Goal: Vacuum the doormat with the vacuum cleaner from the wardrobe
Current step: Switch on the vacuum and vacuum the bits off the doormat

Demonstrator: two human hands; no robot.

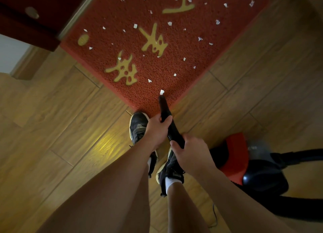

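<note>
At the near corner of the red doormat, a black nozzle points down, its tip just short of a white paper scrap. The left grip is wrapped round the nozzle nearer the tip, and the right grip is closed round the same tube just behind it. The vacuum cleaner sits on the wooden floor to the right, near the person's shoes, with its hose running off the edge. The vacuuming step seems barely begun, since scraps lie scattered over the whole mat; whether the machine is running cannot be told. The next move likely calls for easing the tip forward onto that nearest scrap, then working across the mat in rows toward its far edge, with the tip kept low on the rough pile.
</note>
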